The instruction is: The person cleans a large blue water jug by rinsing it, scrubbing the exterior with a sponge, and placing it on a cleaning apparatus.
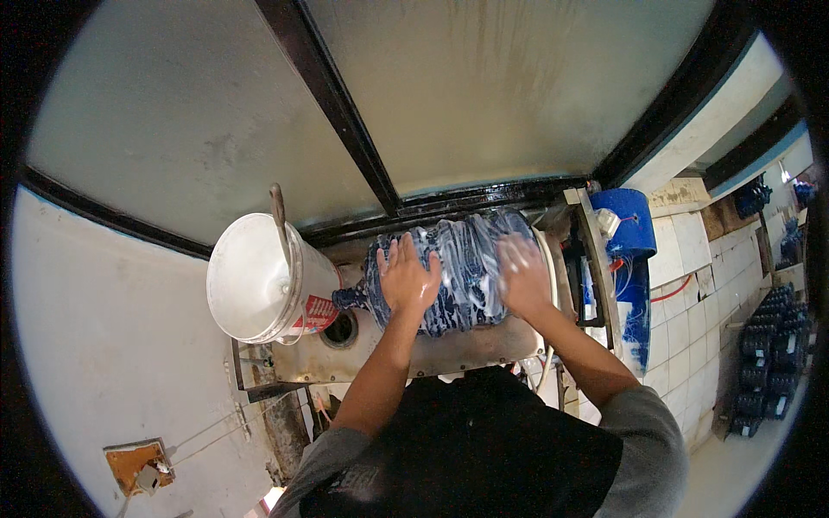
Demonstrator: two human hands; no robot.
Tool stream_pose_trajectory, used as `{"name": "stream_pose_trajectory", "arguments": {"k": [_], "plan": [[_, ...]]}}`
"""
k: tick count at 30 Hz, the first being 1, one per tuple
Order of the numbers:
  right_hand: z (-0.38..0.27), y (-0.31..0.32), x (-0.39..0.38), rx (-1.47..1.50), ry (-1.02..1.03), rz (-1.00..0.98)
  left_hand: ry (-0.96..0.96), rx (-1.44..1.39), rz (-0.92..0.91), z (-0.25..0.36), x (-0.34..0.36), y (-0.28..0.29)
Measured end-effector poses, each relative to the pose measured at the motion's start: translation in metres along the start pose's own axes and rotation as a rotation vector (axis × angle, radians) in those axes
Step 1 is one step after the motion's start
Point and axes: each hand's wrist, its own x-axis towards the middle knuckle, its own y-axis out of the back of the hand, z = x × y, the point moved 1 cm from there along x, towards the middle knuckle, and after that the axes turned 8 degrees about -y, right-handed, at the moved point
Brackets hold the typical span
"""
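Note:
A large blue water jug (458, 302) lies on its side on a steel counter (432, 350), coated in streaks of white foam, its neck pointing left beside a dark round opening in the metal. My left hand (406, 285) rests on the jug's left part with fingers spread, suds on the skin. My right hand (524, 281), slightly blurred, lies on the jug near its bottom end, fingers extended. A white bucket (246, 276) with a red label and a handle sticking up from it stands at the left of the jug's neck.
Frosted panes in dark frames (389, 186) rise behind the counter. A blue drum (626, 224) with a red hose stands at right beside white tiles (691, 328). Several stacked jugs (768, 363) sit at far right. A wall box with cables (147, 475) is at lower left.

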Motion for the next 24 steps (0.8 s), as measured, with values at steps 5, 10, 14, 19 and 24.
{"name": "stream_pose_trajectory", "arguments": {"k": [5, 10, 14, 19, 24], "plan": [[0.079, -0.052, 0.043, 0.193, -0.498, -0.342, -0.05, 0.009, 0.022, 0.001, -0.017, 0.003], [0.146, -0.14, 0.12, -0.097, -0.149, -0.824, -0.085, -0.012, 0.045, 0.015, -0.015, 0.002], [0.051, -0.069, 0.096, -0.078, -0.192, -0.472, -0.042, -0.008, 0.102, 0.007, -0.017, 0.004], [0.055, -0.041, 0.051, 0.252, -0.275, -0.161, -0.08, -0.01, 0.165, 0.01, -0.037, 0.004], [0.213, -0.176, 0.104, -0.128, 0.282, -0.929, -0.167, -0.117, 0.149, 0.031, -0.042, 0.004]]}}
